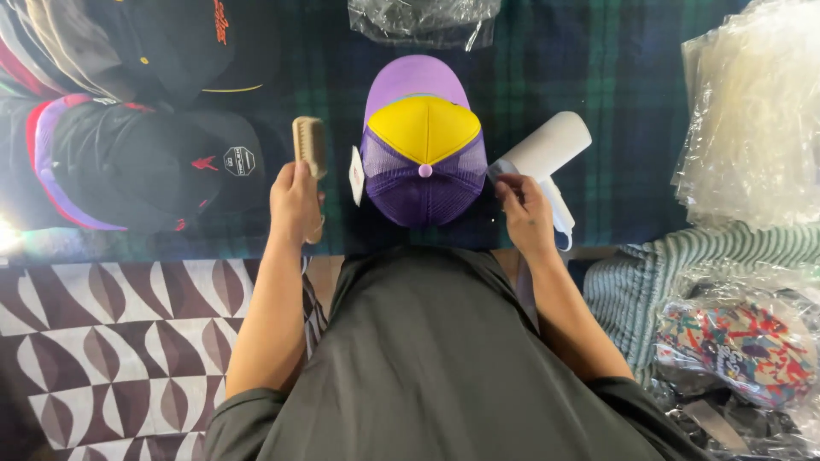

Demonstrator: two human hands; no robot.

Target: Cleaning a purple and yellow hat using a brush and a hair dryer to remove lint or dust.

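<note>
A purple mesh cap [424, 154] with a yellow front panel and lilac brim lies in the middle of a dark tartan cloth [615, 94]. A white tag [356, 175] hangs at its left side. My left hand [295, 203] grips the handle of a wooden brush [309, 143], just left of the cap. My right hand [524, 212] rests on the cloth at the cap's right edge, fingers pinched on a small pale strip beside a white handheld device [547, 154].
Dark caps [145, 162] are stacked at the left. Clear plastic bags [752, 111] pile up at the right, above a striped green cloth [675, 273] and a bagged colourful cap [743, 350]. Another clear bag [423, 19] lies beyond the purple cap. A patterned mat [120, 341] covers the lower left.
</note>
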